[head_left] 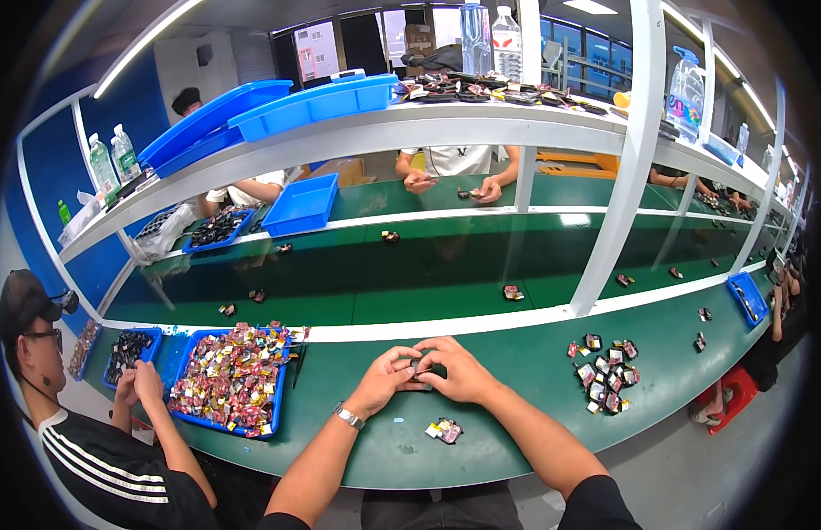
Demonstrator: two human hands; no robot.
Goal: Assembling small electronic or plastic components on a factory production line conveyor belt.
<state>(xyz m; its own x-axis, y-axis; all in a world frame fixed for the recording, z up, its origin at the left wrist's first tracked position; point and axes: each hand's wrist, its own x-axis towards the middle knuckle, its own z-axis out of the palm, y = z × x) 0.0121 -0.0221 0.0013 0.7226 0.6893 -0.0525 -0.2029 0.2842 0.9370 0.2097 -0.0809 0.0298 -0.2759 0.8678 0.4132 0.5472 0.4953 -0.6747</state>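
My left hand (pixel 386 382) and my right hand (pixel 460 371) meet over the green workbench. Pinched between their fingertips is a small dark part (pixel 417 364), mostly covered by the fingers, so its kind is unclear. Just nearer to me on the bench lies a small component with red, white and yellow patches and dark edges (pixel 446 431). A tiny light-blue scrap (pixel 398 420) rests left of it. Off to the right is a loose group of similar small black-and-red components with white and yellow labels (pixel 608 375).
Left of my hands stands a blue tray (pixel 279 402) heaped with red, white and yellow pieces. A co-worker (pixel 92 442) sits beyond it by another blue tray (pixel 154 340). Behind the bench runs a green conveyor belt (pixel 446 296) with scattered components, under a white-framed shelf (pixel 596 132).
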